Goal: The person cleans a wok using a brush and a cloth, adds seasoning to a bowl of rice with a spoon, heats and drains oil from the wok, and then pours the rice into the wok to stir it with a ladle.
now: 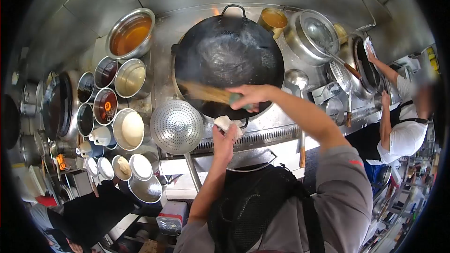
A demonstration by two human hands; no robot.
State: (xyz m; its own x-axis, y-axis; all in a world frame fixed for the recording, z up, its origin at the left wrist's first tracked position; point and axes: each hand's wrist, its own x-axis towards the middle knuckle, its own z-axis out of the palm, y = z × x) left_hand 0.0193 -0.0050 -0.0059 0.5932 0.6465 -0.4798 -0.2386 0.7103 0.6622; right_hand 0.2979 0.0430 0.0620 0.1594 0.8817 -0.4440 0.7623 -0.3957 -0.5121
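1. the right hand (251, 98) is wrapped around the greenish end of a bamboo-coloured brush (206, 93), over the near part of the black wok (229, 58); the fingers hide much of the grip.
2. the brush's far end is smeared by motion, so its bristles cannot be made out, nor whether they touch the metal.
3. the left hand (225, 144) is closed on a folded whitish cloth (226, 124) at the wok's near edge. the cloth covers part of the near handle (243, 123), and whether it grips that handle cannot be told.
4. the wok sits on the steel worktop (161, 65), its inside hazy and streaked with shine; whether liquid lies in it is unclear.
5. left of the wok, a perforated strainer (176, 126) lies bowl-up or bowl-down, hard to say; its handle runs down behind the left forearm.
6. further left, metal pots crowd together; one wide bowl (130, 36) holds amber liquid, and the contents of the darker ones are hard to identify.
7. at the right, a co-worker (403, 131) has one hand on a white cloth by another wok (368, 68), partly hidden at its edge.
8. at lower left, another person (51, 225) is cut by the round black border.
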